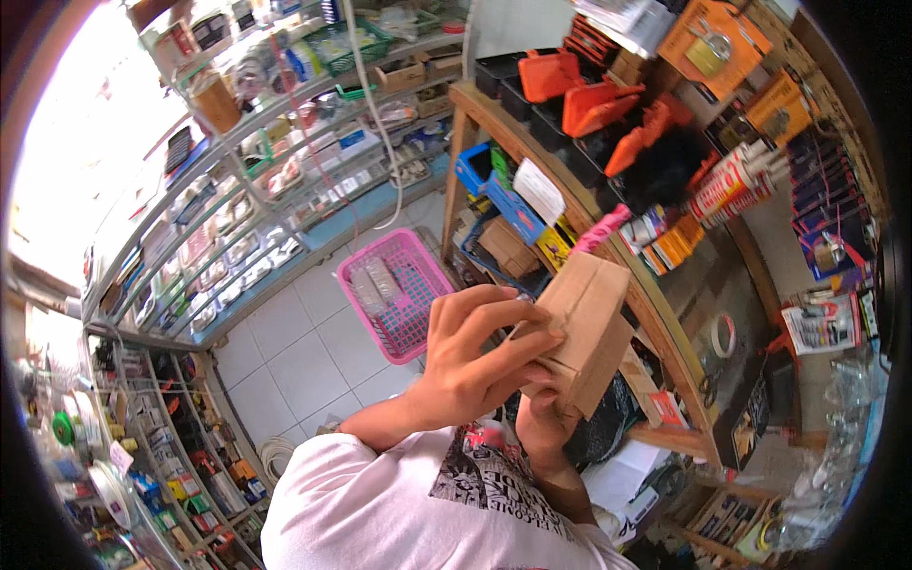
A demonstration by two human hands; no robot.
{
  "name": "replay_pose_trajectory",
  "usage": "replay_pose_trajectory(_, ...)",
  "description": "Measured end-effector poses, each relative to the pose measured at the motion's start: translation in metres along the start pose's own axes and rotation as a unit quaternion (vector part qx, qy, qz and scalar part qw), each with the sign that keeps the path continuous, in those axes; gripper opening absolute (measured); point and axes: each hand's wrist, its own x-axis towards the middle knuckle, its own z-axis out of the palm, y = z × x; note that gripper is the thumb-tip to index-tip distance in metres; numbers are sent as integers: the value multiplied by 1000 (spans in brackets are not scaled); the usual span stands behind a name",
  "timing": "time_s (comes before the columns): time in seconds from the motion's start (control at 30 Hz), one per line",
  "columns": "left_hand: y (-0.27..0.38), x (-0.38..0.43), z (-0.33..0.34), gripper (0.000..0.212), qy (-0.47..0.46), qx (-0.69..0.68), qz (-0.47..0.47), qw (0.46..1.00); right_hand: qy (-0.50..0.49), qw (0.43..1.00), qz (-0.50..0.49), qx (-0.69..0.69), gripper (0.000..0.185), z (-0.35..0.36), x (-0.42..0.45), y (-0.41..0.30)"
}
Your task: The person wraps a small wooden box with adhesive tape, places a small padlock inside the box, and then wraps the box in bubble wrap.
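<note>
A small brown cardboard box [588,310] is held tilted in front of my chest, close to the wooden edge of a display counter. My left hand [477,349] lies across its near left side, with the fingers bent over the cardboard near a flap or edge. From below, my right hand [547,424] supports the box's lower end; its thumb shows and the other fingers are mostly hidden. The contents of the box cannot be seen.
A pink plastic basket [395,292] with clear packets stands on the tiled floor. The wood-framed counter [659,313] runs along the right, with orange cases [602,107] and a tape roll [722,336]. Stocked glass shelves [249,214] line the left. A pale cable [367,92] hangs nearby.
</note>
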Motion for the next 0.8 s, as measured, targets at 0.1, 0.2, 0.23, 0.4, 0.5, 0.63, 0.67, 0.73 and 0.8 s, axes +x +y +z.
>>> replay_pose_trajectory(0.1,4,-5,8,50,50,-69,-40,996,-44,996,69,21,86,-16,-3,-5)
replay_pose_trajectory(0.2,3,-8,16,52,99,-126,-27,987,-106,988,108,23,77,-12,2,-9)
replay_pose_trajectory(0.23,4,-11,19,45,109,-143,-21,983,-80,997,5,7,77,-1,2,-4)
replay_pose_trajectory(0.4,2,-13,21,34,106,-136,36,984,14,999,32,-32,82,-25,-14,6)
replay_pose_trajectory(0.5,3,-12,21,29,95,-119,36,988,-72,993,-87,-38,61,-20,-6,0)
replay_pose_trajectory(0.63,5,-14,29,30,74,-133,4,988,-67,991,-106,-44,57,-23,-5,0)
replay_pose_trajectory(0.67,6,-15,33,31,79,-157,-22,984,-58,992,-106,-39,57,-23,-5,0)
replay_pose_trajectory(0.73,9,-16,43,30,98,-180,-49,977,-40,993,-100,-40,62,-24,-3,1)
replay_pose_trajectory(0.8,9,-17,49,30,116,-206,-76,969,-27,994,-97,-49,67,-29,-4,2)
